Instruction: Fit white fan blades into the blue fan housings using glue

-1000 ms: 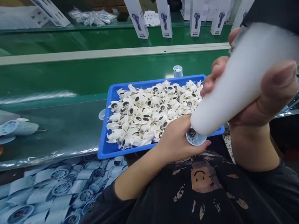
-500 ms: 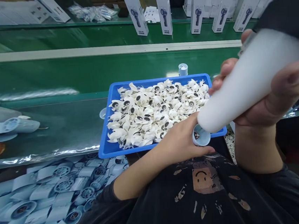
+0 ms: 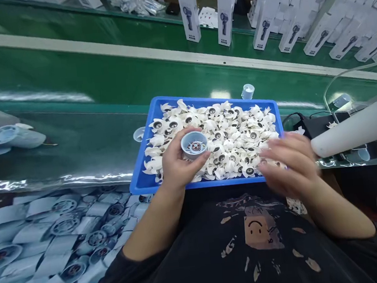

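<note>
My left hand (image 3: 180,164) is closed around a light-blue fan housing (image 3: 195,153), its round mouth turned up and a copper motor coil showing inside. It is held above the left-middle part of a blue tray (image 3: 140,166) heaped with white fan blades (image 3: 231,139), several with dark round hubs. My right hand (image 3: 292,162), smeared by motion, is over the tray's right edge; its fingers look stretched out, with nothing visible in them. Just right of that hand is a thick white cylinder (image 3: 350,130) with a dark end, apart from the grip.
Many blue housings (image 3: 58,243) fill the lower left. Another small blue housing (image 3: 247,91) stands behind the tray. White printed boxes (image 3: 226,17) line the shelf across the green conveyor (image 3: 118,77). Dark equipment with a cable (image 3: 323,122) sits at right. Part of another person shows behind the boxes.
My right hand has let go of the white cylinder, which is now farther right, and moved left and down to the tray. My left hand has brought the housing left and up over the blades.
</note>
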The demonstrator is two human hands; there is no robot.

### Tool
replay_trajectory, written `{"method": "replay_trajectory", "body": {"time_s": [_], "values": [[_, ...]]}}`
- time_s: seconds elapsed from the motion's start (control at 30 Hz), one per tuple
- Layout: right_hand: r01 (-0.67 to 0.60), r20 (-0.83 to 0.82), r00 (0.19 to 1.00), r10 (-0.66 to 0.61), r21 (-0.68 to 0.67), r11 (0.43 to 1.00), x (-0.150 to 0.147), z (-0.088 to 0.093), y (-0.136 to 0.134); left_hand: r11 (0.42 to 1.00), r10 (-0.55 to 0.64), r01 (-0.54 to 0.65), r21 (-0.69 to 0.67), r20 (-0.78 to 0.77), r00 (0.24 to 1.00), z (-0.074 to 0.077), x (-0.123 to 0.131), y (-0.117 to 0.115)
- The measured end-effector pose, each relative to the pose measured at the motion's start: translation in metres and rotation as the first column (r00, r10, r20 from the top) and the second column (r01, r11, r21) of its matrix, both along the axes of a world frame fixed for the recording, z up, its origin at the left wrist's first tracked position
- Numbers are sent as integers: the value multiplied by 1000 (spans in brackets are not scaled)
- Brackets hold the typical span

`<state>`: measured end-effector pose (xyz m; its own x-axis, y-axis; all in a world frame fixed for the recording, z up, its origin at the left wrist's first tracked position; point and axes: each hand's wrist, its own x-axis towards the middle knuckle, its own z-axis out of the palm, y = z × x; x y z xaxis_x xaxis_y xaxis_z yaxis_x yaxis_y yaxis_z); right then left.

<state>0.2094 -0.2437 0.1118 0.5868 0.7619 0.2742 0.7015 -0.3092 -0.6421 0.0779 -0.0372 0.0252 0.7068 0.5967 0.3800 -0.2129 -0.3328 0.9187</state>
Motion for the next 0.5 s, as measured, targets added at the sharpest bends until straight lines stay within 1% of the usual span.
{"method": "replay_trajectory", "body": {"time_s": [0.03, 0.07, 0.1, 0.13, 0.2, 0.23, 0.3, 0.37, 0.43, 0.5], "values": [[-91, 77, 992, 101, -122, 988, 2, -9, 14, 1000, -2, 2, 22, -14, 1000, 1, 0, -1], [-167, 144, 966, 213, -276, 946, 5, -19, 28, 999, -2, 3, 40, -29, 1000, 1, -1, -2], [-216, 189, 928, 321, -429, 877, 10, -28, 41, 999, -2, 4, 52, -40, 999, 2, -2, -3], [-236, 209, 889, 408, -554, 798, 15, -35, 53, 998, -5, 7, 57, -47, 999, 2, -2, -3], [-228, 213, 831, 515, -713, 663, 26, -45, 71, 998, -24, 27, 49, -55, 998, 0, -4, -1], [-215, 213, 809, 548, -760, 614, 31, -46, 77, 999, -33, 35, 37, -61, 998, -1, -4, 0], [-187, 214, 771, 600, -824, 535, 36, -45, 85, 999, -33, 33, 0, -63, 997, -6, -4, 1], [-163, 206, 743, 637, -867, 470, 37, -41, 90, 999, -21, 19, -42, -45, 999, -11, -3, 3], [-136, 189, 740, 645, -898, 419, 34, -37, 94, 997, -15, 14, -76, -13, 1000, -14, -2, 3], [-94, 176, 767, 617, -920, 380, 29, -35, 98, 993, -31, 31, -112, -3, 1000, -13, -1, 2]]}}
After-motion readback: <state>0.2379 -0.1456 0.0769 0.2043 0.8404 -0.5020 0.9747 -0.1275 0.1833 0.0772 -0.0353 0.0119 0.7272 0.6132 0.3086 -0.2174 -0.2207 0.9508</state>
